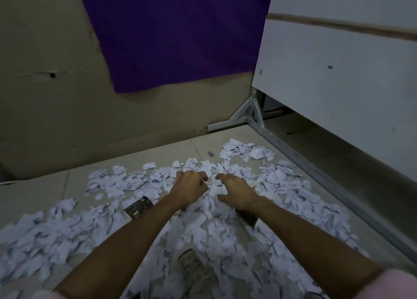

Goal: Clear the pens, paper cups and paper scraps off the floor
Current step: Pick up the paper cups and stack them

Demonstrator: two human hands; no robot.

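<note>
White paper scraps (279, 181) lie thick over the tiled floor, from the wall to my feet. My left hand (189, 188) rests in the middle of the pile with its fingers curled into the scraps, and a thin pale sliver shows at its fingertips. My right hand (234, 191) is just beside it, fingers spread and bent, touching the scraps. A dark paper cup (140, 207) lies on its side to the left of my left wrist. Another dark object (248, 217), possibly a second cup, is partly hidden under my right wrist. I see no pen.
A beige wall with a purple cloth (176, 34) stands straight ahead. A white cabinet (338, 77) on a grey metal frame (252, 113) runs along the right side. My shoe (194, 267) stands among the scraps near the bottom.
</note>
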